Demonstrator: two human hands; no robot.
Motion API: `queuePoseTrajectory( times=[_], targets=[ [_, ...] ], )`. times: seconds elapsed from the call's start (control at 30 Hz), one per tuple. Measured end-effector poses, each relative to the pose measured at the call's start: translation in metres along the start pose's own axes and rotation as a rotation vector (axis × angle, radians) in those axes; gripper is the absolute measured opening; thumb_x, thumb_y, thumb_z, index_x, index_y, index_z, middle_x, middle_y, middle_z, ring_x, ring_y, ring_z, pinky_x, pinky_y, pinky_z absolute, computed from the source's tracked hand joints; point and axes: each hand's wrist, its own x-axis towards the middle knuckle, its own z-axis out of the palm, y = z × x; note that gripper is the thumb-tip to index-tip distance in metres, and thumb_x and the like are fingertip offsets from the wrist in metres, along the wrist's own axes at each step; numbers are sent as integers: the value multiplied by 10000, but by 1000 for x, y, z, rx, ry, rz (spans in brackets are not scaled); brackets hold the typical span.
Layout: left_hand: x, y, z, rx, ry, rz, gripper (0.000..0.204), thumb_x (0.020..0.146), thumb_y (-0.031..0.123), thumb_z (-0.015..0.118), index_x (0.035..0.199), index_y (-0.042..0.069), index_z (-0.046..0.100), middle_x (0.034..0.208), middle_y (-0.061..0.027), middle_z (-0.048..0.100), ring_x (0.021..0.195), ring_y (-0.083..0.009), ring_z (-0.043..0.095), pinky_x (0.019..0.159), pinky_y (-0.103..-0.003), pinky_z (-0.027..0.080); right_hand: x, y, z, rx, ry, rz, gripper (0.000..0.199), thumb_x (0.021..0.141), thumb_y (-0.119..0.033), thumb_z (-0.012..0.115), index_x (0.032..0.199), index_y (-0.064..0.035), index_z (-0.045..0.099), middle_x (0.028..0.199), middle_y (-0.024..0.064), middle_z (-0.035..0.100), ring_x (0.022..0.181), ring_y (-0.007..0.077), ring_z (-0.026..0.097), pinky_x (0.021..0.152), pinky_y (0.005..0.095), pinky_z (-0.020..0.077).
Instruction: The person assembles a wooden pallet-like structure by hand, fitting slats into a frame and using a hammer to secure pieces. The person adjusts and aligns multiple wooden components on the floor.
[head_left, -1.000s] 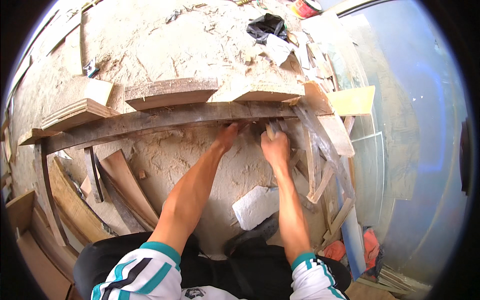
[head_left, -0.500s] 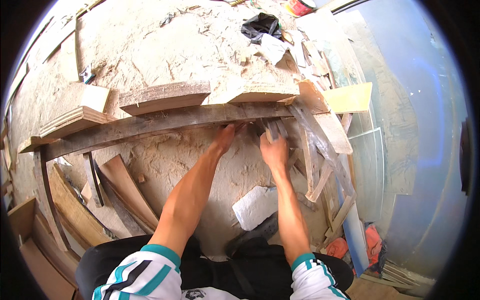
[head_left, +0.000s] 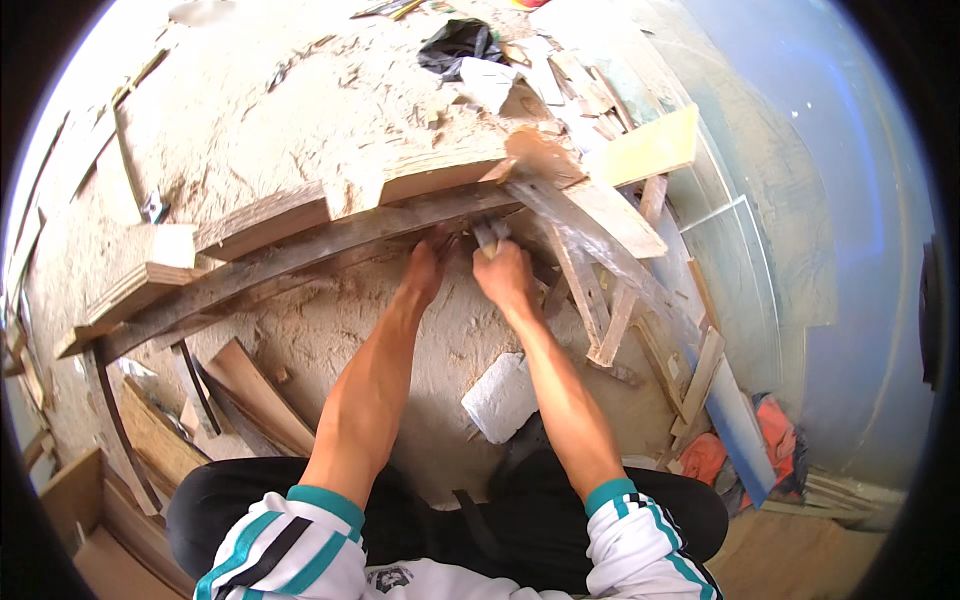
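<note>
A long dark wooden beam [head_left: 300, 255] on legs slants across in front of me, its right end farther away. My right hand [head_left: 505, 270] is closed round a short tool with a pale handle and grey metal head [head_left: 488, 232], raised just below the beam's near side. Blur keeps me from telling the tool's exact kind. My left hand [head_left: 426, 270] is beside it at the beam's near edge; its fingertips are smeared and partly in shadow, so I cannot see whether they grip anything. Thick wooden offcuts [head_left: 265, 220] rest along the beam's far side.
A white block [head_left: 502, 398] lies on the dusty floor between my forearms. At the right stand crossed wooden legs [head_left: 580, 290] and glass sheets [head_left: 745, 260]. Planks [head_left: 255, 385] lean at the left. A black bag [head_left: 458, 48] lies beyond among wood scraps.
My view has turned, so the beam now slopes more steeply up to the right. Both hands stay close together by the beam, the right still gripping the tool.
</note>
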Motion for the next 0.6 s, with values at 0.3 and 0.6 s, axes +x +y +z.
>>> queuePoseTrajectory(
  times=[0.3, 0.6],
  targets=[
    [14, 1, 6, -188, 7, -92, 386, 889, 386, 559, 1196, 151, 564, 1119, -26, 595, 1056, -209, 536, 945, -418, 411, -57, 43, 4, 7, -179, 100, 278, 814, -226, 620, 926, 22, 680, 883, 259, 679, 832, 395, 681, 756, 472, 540],
    [-8, -3, 43, 241, 97, 56, 345, 948, 376, 563, 1213, 156, 551, 1201, -15, 566, 1142, -194, 509, 1004, -395, 363, -90, 101, 16, -73, -281, 11, 214, 762, -141, 632, 877, 29, 693, 883, 246, 684, 869, 381, 677, 766, 453, 540]
  ],
)
